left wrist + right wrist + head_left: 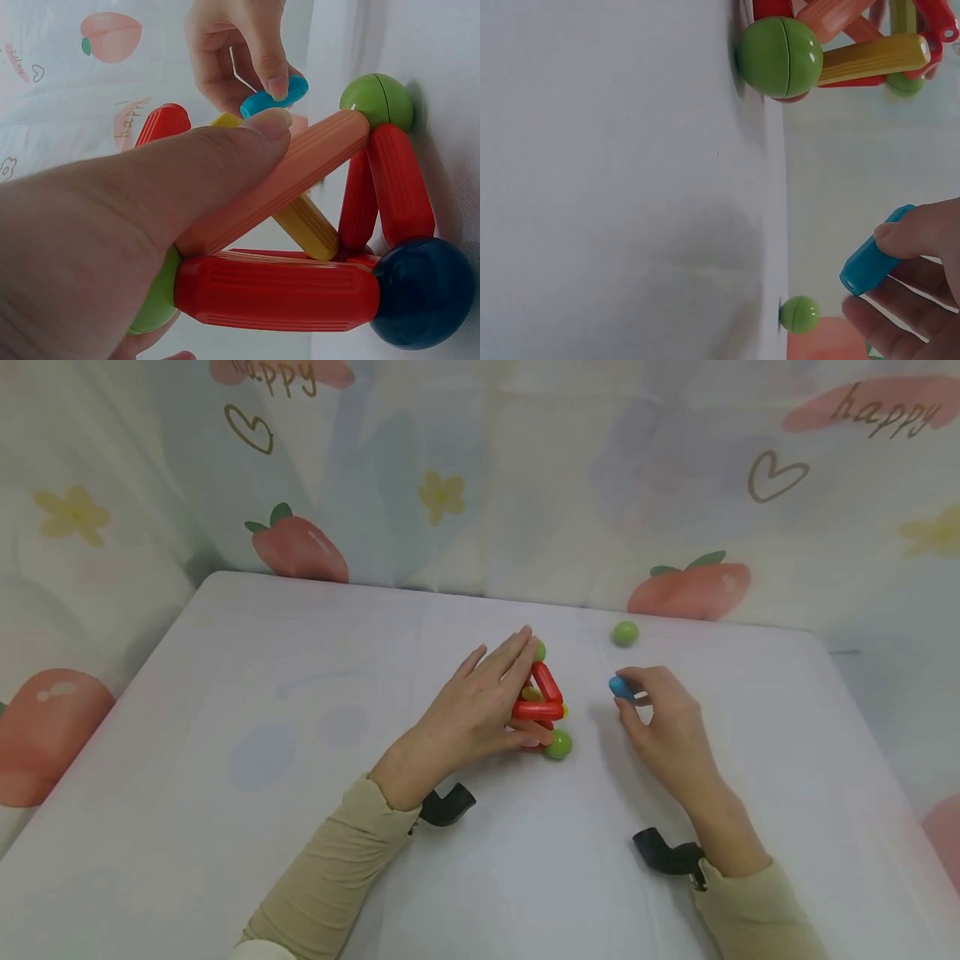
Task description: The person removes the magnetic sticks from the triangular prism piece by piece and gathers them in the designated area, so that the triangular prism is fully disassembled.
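In the head view, a framework of red rods and green balls stands on the white-covered table. My left hand holds it from the left, partly hiding it. Up close in the left wrist view, the thumb lies along a salmon-coloured rod; a yellow rod and a dark blue ball belong to the same framework. To its right, my right hand pinches a short blue rod between thumb and fingers, apart from the framework and above the table.
A single green ball lies near the table's back edge, beyond the right hand. Black curved pieces sit at both wrists. Behind the table hangs a patterned cloth with strawberries and flowers.
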The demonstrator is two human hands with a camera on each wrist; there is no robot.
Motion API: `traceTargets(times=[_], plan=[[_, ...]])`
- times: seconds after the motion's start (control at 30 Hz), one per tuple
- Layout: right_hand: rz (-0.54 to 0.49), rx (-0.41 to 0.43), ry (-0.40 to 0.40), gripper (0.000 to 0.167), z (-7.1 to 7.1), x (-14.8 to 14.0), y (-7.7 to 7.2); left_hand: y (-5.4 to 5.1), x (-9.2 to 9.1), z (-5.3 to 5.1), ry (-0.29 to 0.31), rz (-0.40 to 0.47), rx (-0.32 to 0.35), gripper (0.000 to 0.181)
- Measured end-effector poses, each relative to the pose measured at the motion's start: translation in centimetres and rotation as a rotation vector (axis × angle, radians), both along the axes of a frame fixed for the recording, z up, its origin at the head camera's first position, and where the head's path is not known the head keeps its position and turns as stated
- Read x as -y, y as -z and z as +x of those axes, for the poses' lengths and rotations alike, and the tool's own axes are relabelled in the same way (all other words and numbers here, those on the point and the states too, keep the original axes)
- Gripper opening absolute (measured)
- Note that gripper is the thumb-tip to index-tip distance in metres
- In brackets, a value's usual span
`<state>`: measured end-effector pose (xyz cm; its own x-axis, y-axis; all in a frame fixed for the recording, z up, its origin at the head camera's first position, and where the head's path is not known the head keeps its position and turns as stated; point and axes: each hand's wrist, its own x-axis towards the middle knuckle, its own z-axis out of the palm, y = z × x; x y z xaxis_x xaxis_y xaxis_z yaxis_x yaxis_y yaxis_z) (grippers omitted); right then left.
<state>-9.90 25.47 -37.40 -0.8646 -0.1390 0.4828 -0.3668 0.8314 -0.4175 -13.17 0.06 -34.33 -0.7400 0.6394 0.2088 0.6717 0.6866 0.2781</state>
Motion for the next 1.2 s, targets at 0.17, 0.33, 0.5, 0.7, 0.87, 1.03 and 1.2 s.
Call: traceTargets(times=[0.17, 0.33, 0.5, 0.7, 0.87, 1.03, 1.2], plan=[[0.011, -0.070, -0.002, 0.032, -0.8, -1.0, 0.6, 0.1, 0.0, 0.0, 0.006, -0.004, -0.010, 0.109], [0.032, -0.069, 0.005, 0.027, -1.8, -1.6, 0.6, 0.0, 0.0, -0.1, 0.010, 0.000, -0.011, 0.109], [0.113, 0.038, 0.028, 0.026, -2.9, -2.3, 0.2, 0.0, -0.1, -0.1, 0.011, 0.003, -0.012, 0.109], [0.222, 0.167, 0.040, 0.027, -4.2, -3.0, -0.2, 0.1, 0.1, -0.1, 0.012, -0.006, -0.033, 0.108], [0.282, 0.165, 0.018, 0.025, -5.1, -3.3, -0.3, 0.1, 0.2, -0.1, 0.013, 0.003, -0.039, 0.107], [0.347, 0.148, -0.006, 0.023, -6.1, -3.5, -0.4, 0.2, 0.2, -0.1, 0.011, 0.013, -0.016, 0.108], [0.380, 0.185, 0.008, 0.026, -7.1, -3.6, -0.3, 0.2, 0.0, -0.1, 0.009, 0.014, 0.000, 0.108]])
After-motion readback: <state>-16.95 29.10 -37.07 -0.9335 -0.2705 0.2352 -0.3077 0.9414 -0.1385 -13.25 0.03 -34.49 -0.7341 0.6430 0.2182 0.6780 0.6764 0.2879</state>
